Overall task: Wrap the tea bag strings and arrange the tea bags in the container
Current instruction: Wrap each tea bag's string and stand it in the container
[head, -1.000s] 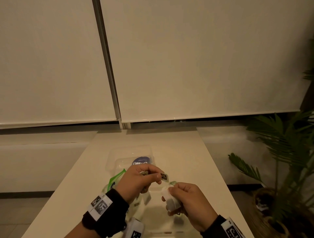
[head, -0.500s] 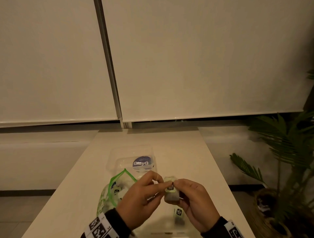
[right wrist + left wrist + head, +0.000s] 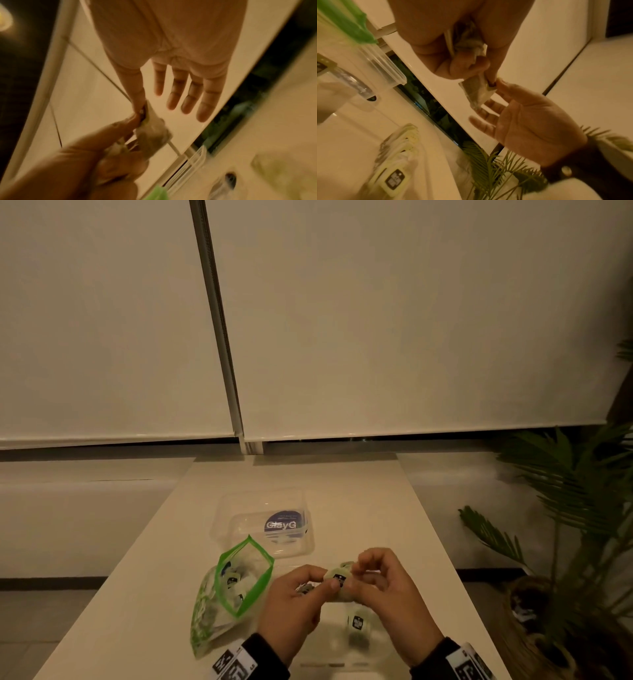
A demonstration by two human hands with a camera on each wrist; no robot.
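Observation:
Both my hands meet over the near end of the table on one tea bag (image 3: 337,580). My left hand (image 3: 296,602) grips it from the left, thumb on its dark printed tag. From the right, my right hand (image 3: 383,587) pinches the same bag, its thumb on the tag (image 3: 492,85) and its other fingers (image 3: 180,92) spread behind. In the left wrist view something crumpled and pale (image 3: 467,39) sits in my left palm. Under the hands stands a clear container (image 3: 329,642) holding a row of wrapped tea bags (image 3: 397,152), one of which shows its tag (image 3: 358,622).
An open green-rimmed zip bag (image 3: 239,580) with more tea bags lies left of my hands. Behind it is a clear plastic lid or box (image 3: 239,505) with a blue GlayG label. A potted palm (image 3: 575,508) stands off the table's right edge. Roller blinds fill the back.
A second ago my hands were apart, the left pulling the tag away from the bag in the right. They have since closed together, with the tag pressed onto the bag.

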